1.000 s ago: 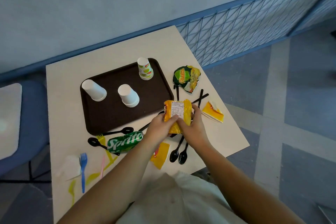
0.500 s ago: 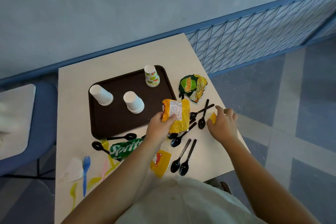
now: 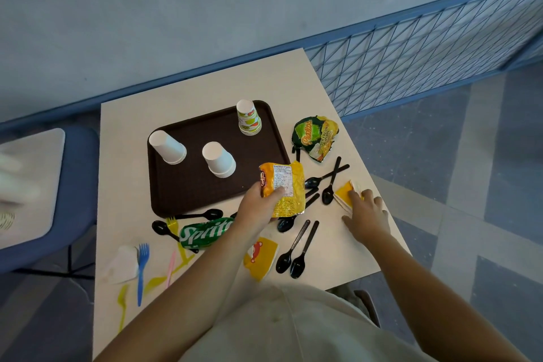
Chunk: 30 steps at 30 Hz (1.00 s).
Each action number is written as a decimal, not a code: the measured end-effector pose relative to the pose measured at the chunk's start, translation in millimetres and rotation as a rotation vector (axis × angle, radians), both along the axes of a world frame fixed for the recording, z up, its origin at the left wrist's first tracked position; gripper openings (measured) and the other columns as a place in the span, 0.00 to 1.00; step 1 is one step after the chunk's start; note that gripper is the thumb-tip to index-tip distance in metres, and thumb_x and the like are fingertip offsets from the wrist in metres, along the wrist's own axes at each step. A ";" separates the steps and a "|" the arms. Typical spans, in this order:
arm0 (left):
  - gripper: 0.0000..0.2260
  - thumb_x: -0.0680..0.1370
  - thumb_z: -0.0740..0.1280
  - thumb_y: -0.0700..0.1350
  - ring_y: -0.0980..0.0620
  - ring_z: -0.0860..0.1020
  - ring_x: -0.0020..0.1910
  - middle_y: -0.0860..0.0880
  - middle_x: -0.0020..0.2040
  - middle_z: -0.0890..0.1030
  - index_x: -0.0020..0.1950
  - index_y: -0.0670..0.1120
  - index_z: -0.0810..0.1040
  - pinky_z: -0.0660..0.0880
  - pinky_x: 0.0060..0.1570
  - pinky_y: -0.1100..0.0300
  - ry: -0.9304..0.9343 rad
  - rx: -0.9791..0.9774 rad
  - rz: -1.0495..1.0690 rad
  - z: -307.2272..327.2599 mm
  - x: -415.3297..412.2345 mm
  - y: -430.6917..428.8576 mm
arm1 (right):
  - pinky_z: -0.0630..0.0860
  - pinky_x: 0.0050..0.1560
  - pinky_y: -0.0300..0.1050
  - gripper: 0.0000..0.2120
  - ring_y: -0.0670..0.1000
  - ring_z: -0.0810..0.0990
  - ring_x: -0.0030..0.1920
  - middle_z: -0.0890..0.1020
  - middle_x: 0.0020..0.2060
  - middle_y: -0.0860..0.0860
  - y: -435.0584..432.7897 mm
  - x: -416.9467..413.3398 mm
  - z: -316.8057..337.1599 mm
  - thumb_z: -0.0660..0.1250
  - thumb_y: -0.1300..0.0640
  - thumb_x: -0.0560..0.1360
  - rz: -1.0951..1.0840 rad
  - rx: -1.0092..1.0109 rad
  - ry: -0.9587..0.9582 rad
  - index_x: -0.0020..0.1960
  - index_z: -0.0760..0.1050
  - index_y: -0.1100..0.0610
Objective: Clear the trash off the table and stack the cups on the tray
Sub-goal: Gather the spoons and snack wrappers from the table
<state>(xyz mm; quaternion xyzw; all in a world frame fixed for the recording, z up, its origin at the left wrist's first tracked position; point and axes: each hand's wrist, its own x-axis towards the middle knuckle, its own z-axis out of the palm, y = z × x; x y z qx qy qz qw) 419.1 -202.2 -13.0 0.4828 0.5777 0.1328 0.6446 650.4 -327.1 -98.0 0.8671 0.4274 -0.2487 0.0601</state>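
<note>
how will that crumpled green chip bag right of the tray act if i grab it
Probably floppy: the crumpled green foil chip bag lies creased and flattened on the cream table. Likely very light, since it looks torn open and empty. Its glossy film may slip, so pinching a fold seems safer.

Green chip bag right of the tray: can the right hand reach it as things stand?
Probably yes. The right hand rests on a yellow wrapper; the green chip bag lies uncovered beyond it, with only flat black spoons between.
</note>
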 end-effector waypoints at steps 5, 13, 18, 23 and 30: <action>0.10 0.82 0.69 0.52 0.53 0.85 0.53 0.54 0.55 0.86 0.63 0.56 0.79 0.82 0.58 0.49 -0.007 -0.015 -0.004 0.8 2.0 -2.5 | 0.77 0.58 0.53 0.25 0.57 0.71 0.64 0.69 0.67 0.55 -3.2 1.2 0.7 0.67 0.51 0.78 -0.109 0.117 0.078 0.73 0.64 0.51; 0.14 0.82 0.68 0.54 0.54 0.84 0.56 0.56 0.58 0.85 0.67 0.56 0.79 0.79 0.63 0.49 0.016 0.027 -0.019 7.5 1.0 -5.5 | 0.72 0.48 0.48 0.15 0.52 0.74 0.48 0.72 0.61 0.55 3.2 -21.3 45.3 0.60 0.60 0.82 -0.360 0.526 0.269 0.68 0.67 0.57; 0.08 0.83 0.68 0.50 0.53 0.85 0.55 0.56 0.57 0.86 0.61 0.58 0.79 0.80 0.63 0.46 -0.035 -0.029 0.041 11.2 5.8 -6.2 | 0.70 0.50 0.42 0.15 0.45 0.71 0.52 0.68 0.60 0.48 25.2 -72.7 96.5 0.62 0.61 0.82 -0.158 0.752 0.442 0.68 0.69 0.58; 0.10 0.82 0.68 0.50 0.52 0.85 0.55 0.54 0.55 0.87 0.63 0.58 0.81 0.81 0.61 0.44 -0.120 -0.049 0.048 23.9 10.8 -4.4 | 0.71 0.65 0.48 0.21 0.52 0.68 0.66 0.66 0.69 0.53 37.4 -109.6 91.4 0.60 0.51 0.83 0.062 0.758 0.340 0.74 0.64 0.54; 0.16 0.84 0.61 0.57 0.50 0.84 0.59 0.49 0.58 0.87 0.66 0.53 0.81 0.80 0.58 0.49 -0.314 -0.292 0.200 40.8 12.7 0.7 | 0.63 0.73 0.58 0.28 0.57 0.59 0.73 0.59 0.78 0.54 44.8 -118.5 91.7 0.48 0.42 0.83 0.105 0.612 0.205 0.81 0.54 0.50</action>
